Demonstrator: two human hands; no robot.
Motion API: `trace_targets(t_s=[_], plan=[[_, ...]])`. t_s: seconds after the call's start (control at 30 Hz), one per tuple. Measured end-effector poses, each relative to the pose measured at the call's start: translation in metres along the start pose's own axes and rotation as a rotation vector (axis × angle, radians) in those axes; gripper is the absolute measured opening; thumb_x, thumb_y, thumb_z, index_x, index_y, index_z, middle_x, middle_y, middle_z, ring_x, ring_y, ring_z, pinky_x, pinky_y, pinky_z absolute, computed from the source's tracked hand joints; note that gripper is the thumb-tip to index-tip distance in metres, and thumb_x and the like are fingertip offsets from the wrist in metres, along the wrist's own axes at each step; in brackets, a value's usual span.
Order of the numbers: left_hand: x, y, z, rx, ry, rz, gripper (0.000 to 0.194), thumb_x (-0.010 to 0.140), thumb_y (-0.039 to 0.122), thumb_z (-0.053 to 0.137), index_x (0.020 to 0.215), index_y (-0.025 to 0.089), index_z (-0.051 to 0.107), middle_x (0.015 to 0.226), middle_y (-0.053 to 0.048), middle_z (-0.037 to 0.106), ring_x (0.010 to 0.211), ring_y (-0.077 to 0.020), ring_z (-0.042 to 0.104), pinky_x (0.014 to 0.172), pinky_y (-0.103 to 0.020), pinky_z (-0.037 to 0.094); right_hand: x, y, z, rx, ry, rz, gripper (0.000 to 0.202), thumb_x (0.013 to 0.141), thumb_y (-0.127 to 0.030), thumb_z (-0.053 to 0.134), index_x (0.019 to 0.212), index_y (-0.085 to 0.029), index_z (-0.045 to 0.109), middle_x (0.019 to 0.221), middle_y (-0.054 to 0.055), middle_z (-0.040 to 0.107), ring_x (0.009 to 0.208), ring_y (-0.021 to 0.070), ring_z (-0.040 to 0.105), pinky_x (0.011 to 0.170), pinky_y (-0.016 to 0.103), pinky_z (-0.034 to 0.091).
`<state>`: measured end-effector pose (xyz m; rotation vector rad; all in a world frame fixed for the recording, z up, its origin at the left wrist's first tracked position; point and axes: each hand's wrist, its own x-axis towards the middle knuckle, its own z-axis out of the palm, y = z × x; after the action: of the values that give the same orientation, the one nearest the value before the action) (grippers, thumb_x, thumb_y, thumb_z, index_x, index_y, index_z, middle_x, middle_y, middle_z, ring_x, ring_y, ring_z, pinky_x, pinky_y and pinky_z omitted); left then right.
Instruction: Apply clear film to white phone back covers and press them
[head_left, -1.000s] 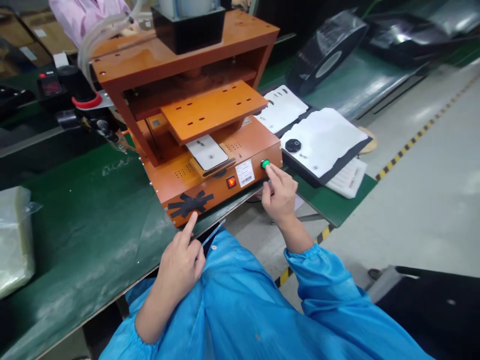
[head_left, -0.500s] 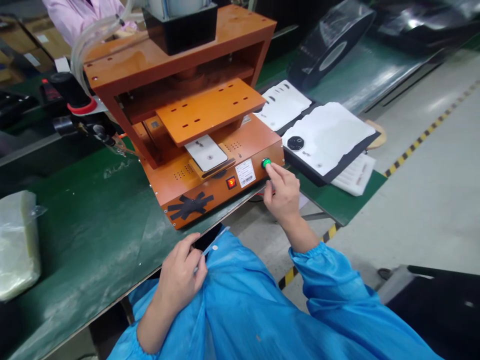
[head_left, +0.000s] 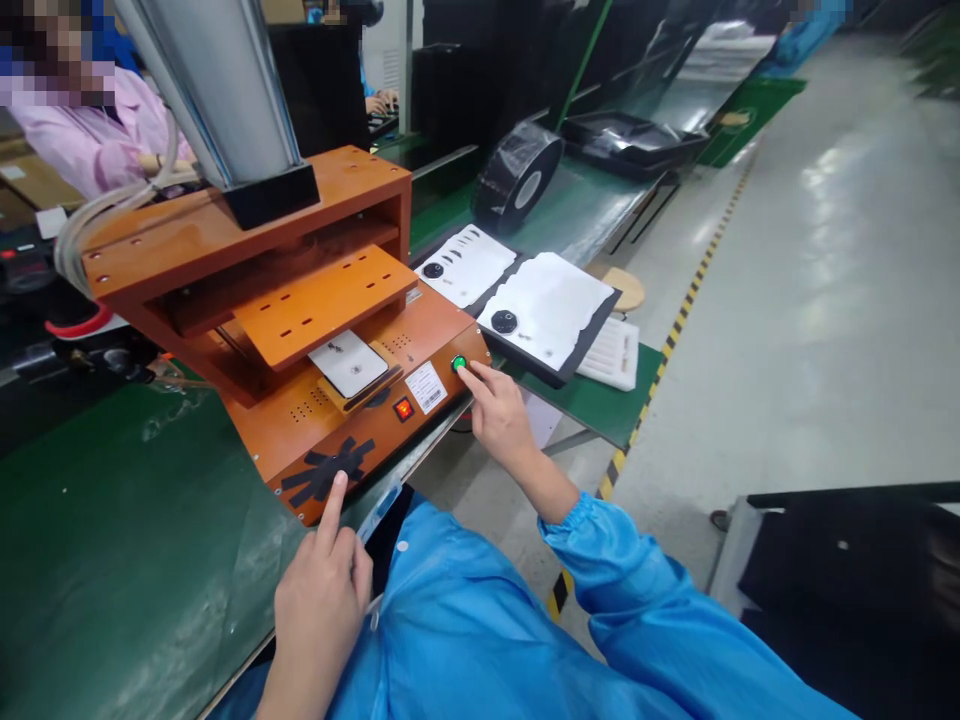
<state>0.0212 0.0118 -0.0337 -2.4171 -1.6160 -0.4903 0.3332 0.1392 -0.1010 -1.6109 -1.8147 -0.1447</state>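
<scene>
An orange press machine (head_left: 259, 425) stands on the green table. My right hand (head_left: 501, 420) has its index finger on the green button (head_left: 459, 364), the other fingers loosely bent. My left hand (head_left: 322, 590) points its index finger at the black tape patch (head_left: 328, 472), the tip at or just off it; its other fingers curl with nothing visible in them. A white rounded panel with small black marks (head_left: 349, 365) lies on the press's lower block, partly beneath the raised orange plate (head_left: 326, 305). A red lit switch (head_left: 403, 409) sits between the hands.
Right of the press are two black trays of white sheets (head_left: 555, 305), with round black pieces (head_left: 505, 321) on them. Behind stand a large black roll (head_left: 519, 175) and a wrapped tray (head_left: 630, 140). A person in pink (head_left: 90, 130) is across the table.
My left hand has risen from the table edge to the tape patch, its index finger now stretched out. The right finger stays at the green button. The view has shifted, showing more aisle.
</scene>
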Motion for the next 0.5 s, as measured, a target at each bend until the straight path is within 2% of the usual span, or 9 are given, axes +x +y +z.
trace_targets(t_s=[0.07, 0.13, 0.2, 0.23, 0.3, 0.37, 0.43, 0.5], plan=[[0.000, 0.001, -0.004, -0.086, -0.011, -0.045, 0.030, 0.102, 0.018, 0.051, 0.072, 0.022, 0.054, 0.167, -0.009, 0.055, 0.060, -0.0163, 0.065, 0.039, -0.032, 0.038, 0.002, -0.001, -0.003, 0.060, 0.005, 0.020, 0.053, 0.101, -0.012, 0.041, 0.146, -0.024, 0.068, 0.149, 0.016, 0.066, 0.135, 0.0303, 0.064, 0.111, 0.053, 0.055], [-0.001, 0.000, -0.010, -0.238, -0.023, -0.041, 0.027, 0.104, 0.022, 0.053, 0.077, 0.023, 0.059, 0.162, -0.010, 0.060, 0.074, -0.0186, 0.073, 0.043, -0.029, 0.046, -0.001, -0.005, -0.012, 0.191, 0.064, 0.025, 0.046, 0.104, -0.017, 0.042, 0.142, -0.022, 0.067, 0.146, 0.017, 0.068, 0.135, 0.0297, 0.065, 0.112, 0.053, 0.055], [-0.002, 0.001, -0.014, -0.414, 0.019, -0.041, 0.021, 0.105, 0.025, 0.054, 0.087, 0.024, 0.066, 0.144, -0.012, 0.069, 0.099, -0.0236, 0.077, 0.065, -0.030, 0.061, -0.014, -0.017, -0.024, 0.383, 0.175, 0.019, 0.035, 0.106, -0.026, 0.046, 0.133, -0.023, 0.068, 0.134, 0.017, 0.073, 0.126, 0.0298, 0.070, 0.107, 0.052, 0.058], [-0.002, 0.004, -0.014, -0.492, 0.051, -0.060, 0.019, 0.106, 0.025, 0.054, 0.094, 0.025, 0.069, 0.133, -0.012, 0.071, 0.108, -0.0248, 0.076, 0.077, -0.032, 0.064, -0.024, -0.027, -0.029, 0.507, 0.198, 0.009, 0.031, 0.106, -0.033, 0.049, 0.128, -0.025, 0.069, 0.123, 0.015, 0.076, 0.116, 0.0301, 0.073, 0.100, 0.051, 0.061], [-0.002, 0.014, -0.010, -0.618, 0.095, -0.133, 0.019, 0.108, 0.023, 0.052, 0.105, 0.025, 0.071, 0.117, -0.010, 0.069, 0.109, -0.0233, 0.074, 0.087, -0.033, 0.065, -0.047, -0.053, -0.038, 0.768, 0.125, -0.040, 0.034, 0.102, -0.054, 0.055, 0.121, -0.030, 0.070, 0.102, 0.009, 0.076, 0.091, 0.0298, 0.075, 0.079, 0.048, 0.066], [0.001, 0.029, -0.002, -0.721, 0.093, -0.177, 0.022, 0.109, 0.022, 0.049, 0.115, 0.026, 0.070, 0.112, -0.008, 0.068, 0.100, -0.0199, 0.074, 0.084, -0.030, 0.066, -0.070, -0.083, -0.041, 0.954, -0.049, -0.064, 0.043, 0.092, -0.069, 0.065, 0.119, -0.036, 0.071, 0.094, 0.004, 0.076, 0.076, 0.0296, 0.075, 0.064, 0.045, 0.066], [0.007, 0.041, 0.005, -0.783, 0.065, -0.152, 0.027, 0.110, 0.023, 0.048, 0.127, 0.027, 0.068, 0.119, -0.009, 0.069, 0.105, -0.0206, 0.075, 0.088, -0.032, 0.067, -0.085, -0.104, -0.042, 1.009, -0.096, 0.018, 0.034, 0.087, -0.065, 0.073, 0.113, -0.043, 0.071, 0.090, -0.001, 0.078, 0.068, 0.0288, 0.076, 0.057, 0.043, 0.066], [0.010, 0.044, 0.008, -0.780, 0.029, -0.074, 0.037, 0.109, 0.026, 0.051, 0.145, 0.029, 0.061, 0.137, -0.013, 0.067, 0.122, -0.0257, 0.073, 0.096, -0.038, 0.068, -0.081, -0.102, -0.045, 1.004, -0.028, 0.139, 0.022, 0.092, -0.057, 0.072, 0.111, -0.045, 0.070, 0.088, -0.004, 0.080, 0.066, 0.0280, 0.076, 0.055, 0.041, 0.066]])
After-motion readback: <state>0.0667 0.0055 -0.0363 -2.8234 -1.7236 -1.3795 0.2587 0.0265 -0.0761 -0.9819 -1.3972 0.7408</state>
